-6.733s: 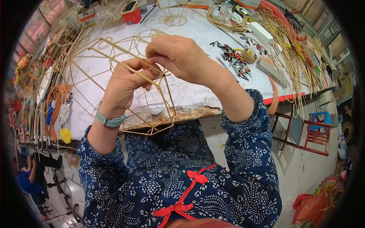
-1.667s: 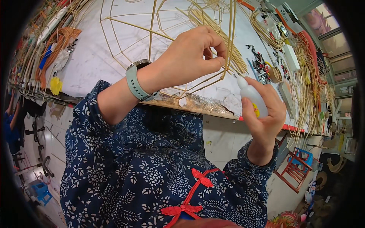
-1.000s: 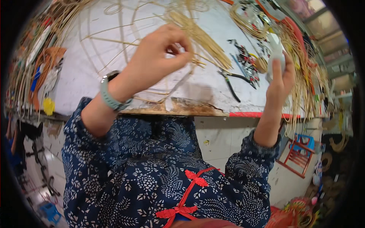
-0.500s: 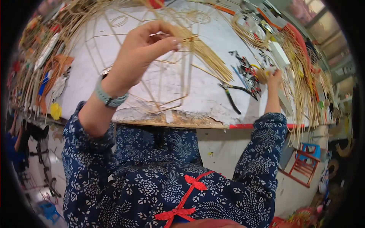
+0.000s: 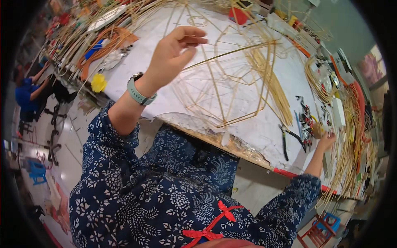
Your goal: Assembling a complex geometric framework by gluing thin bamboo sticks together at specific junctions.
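A white-covered worktop (image 5: 264,136) fills most of the view, littered along its edges with bundles of thin bamboo strips (image 5: 351,136). On it stands an open frame (image 5: 225,89) of slender bamboo splints joined into angular panels, near the front edge. It looks very light and springy, yet likely to snap or come apart at the joints if squeezed, so it is best taken by a single splint close to a joint. The left hand (image 5: 173,56) is raised over the frame, thumb and fingers (image 5: 194,41) pinching one thin splint. The right hand (image 5: 326,142) reaches far to the right among pliers (image 5: 285,142) and small clips (image 5: 308,120); whether its fingers are closed cannot be told.
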Available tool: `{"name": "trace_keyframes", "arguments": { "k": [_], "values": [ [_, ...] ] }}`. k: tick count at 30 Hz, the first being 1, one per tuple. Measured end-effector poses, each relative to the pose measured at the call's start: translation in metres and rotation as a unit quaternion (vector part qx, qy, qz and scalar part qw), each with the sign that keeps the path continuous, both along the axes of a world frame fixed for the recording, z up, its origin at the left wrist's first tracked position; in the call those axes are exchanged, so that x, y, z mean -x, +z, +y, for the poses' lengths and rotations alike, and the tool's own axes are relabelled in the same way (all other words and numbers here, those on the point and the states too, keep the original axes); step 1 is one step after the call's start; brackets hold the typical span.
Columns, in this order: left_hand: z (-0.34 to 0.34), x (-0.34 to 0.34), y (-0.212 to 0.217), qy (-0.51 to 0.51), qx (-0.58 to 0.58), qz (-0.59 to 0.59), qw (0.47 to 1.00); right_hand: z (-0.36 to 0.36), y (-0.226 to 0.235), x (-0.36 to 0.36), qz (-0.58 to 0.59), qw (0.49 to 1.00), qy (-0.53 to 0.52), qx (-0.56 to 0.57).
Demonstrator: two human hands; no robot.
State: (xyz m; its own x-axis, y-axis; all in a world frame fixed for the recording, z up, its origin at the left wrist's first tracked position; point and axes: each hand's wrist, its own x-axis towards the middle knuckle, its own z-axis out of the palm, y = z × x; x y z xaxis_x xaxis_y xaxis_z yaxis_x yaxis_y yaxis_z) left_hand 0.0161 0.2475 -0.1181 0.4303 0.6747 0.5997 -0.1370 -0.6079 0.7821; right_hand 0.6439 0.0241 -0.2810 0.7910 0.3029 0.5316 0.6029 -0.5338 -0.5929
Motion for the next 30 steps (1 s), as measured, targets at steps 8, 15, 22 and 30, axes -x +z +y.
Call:
{"name": "trace_keyframes", "arguments": {
  "k": [8, 15, 22, 30],
  "values": [
    [0.052, 0.078, -0.094, 0.18, -0.303, 0.343, 0.871, -0.053, 0.012, 0.213, 0.107, 0.955, 0.205, -0.185],
    [0.1, 0.067, -0.1, 0.057, -0.463, 0.548, 0.694, -0.08, -0.007, 0.348, 0.238, 0.915, 0.247, -0.211],
    [0.075, 0.057, -0.08, -0.105, -0.306, 0.529, 0.785, -0.088, 0.001, 0.397, 0.26, 0.906, 0.258, -0.213],
    [-0.041, -0.012, -0.057, -0.127, 0.019, 0.22, 0.967, -0.022, 0.057, 0.438, 0.304, 0.826, 0.419, -0.222]
  ]
}}
